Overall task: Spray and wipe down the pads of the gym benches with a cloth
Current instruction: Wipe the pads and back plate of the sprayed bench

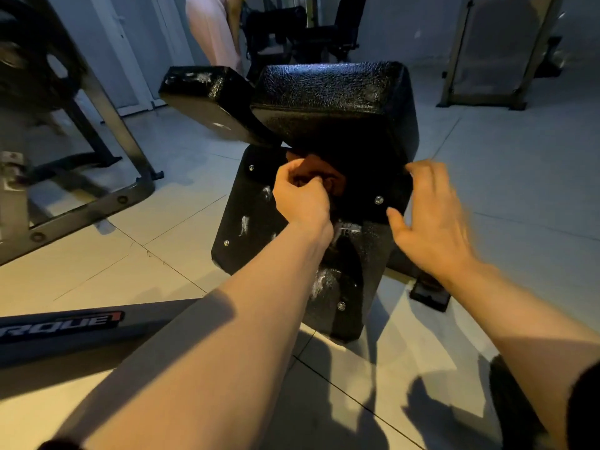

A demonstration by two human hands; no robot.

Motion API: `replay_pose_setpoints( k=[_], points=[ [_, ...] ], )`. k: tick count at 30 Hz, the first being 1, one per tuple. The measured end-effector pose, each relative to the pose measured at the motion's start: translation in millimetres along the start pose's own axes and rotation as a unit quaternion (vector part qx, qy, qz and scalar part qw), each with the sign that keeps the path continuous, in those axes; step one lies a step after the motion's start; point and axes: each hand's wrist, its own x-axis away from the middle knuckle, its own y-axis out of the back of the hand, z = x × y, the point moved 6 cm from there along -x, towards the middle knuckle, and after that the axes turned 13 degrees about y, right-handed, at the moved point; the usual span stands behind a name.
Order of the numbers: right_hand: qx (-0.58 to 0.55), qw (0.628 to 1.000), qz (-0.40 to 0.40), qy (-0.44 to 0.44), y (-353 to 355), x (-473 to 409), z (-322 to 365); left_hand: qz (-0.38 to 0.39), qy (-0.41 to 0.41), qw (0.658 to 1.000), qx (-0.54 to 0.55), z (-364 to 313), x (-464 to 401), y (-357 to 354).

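On the left, a metal frame (97, 177) is standing on the tiled floor (181, 228), well apart from the bench. Near the middle, the left hand (302, 199) is curling its fingers round a bunched reddish cloth (319, 177), pressing it into the shadowed gap under the raised pad (334, 102), probably to reach a patch of the lower pad (253, 222) where white spray streaks are showing. To the right, the right hand (428, 219) is spreading its fingers loosely at the pad's edge, holding nothing, seemingly steadying it, though blur is making contact hard to judge.
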Motion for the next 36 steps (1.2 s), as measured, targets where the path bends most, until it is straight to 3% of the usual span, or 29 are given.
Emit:
replay_pose_setpoints(
  k=[4, 8, 10, 13, 17, 25, 30, 36],
  points=[
    [-0.019, 1.000, -0.010, -0.020, 3, -14, -12, 0.038, 0.080, 0.996, -0.004, 21, -1, -26],
    [-0.025, 0.999, -0.019, -0.020, 9, -29, -21, 0.064, 0.129, 0.984, -0.102, 37, -1, -36],
    [-0.026, 0.999, -0.032, -0.028, 16, -36, -24, 0.004, 0.096, 0.990, -0.105, 32, 2, -26],
    [-0.036, 0.998, -0.046, -0.024, 22, -44, -20, -0.103, -0.058, 0.991, -0.064, 9, 10, -6],
    [-0.042, 0.998, -0.035, 0.010, 21, -44, -9, -0.158, -0.147, 0.976, -0.018, -17, 27, 0],
    [-0.044, 0.999, -0.016, 0.007, 25, -34, 0, -0.076, -0.234, 0.963, -0.112, -36, 47, -6],
    [-0.060, 0.998, 0.031, -0.013, 28, -25, 2, 0.179, -0.242, 0.917, -0.261, -10, 83, -34],
    [-0.193, 0.972, 0.130, 0.030, 61, -3, -3, 0.106, -0.172, 0.966, -0.161, -23, 111, -28]
  ],
)
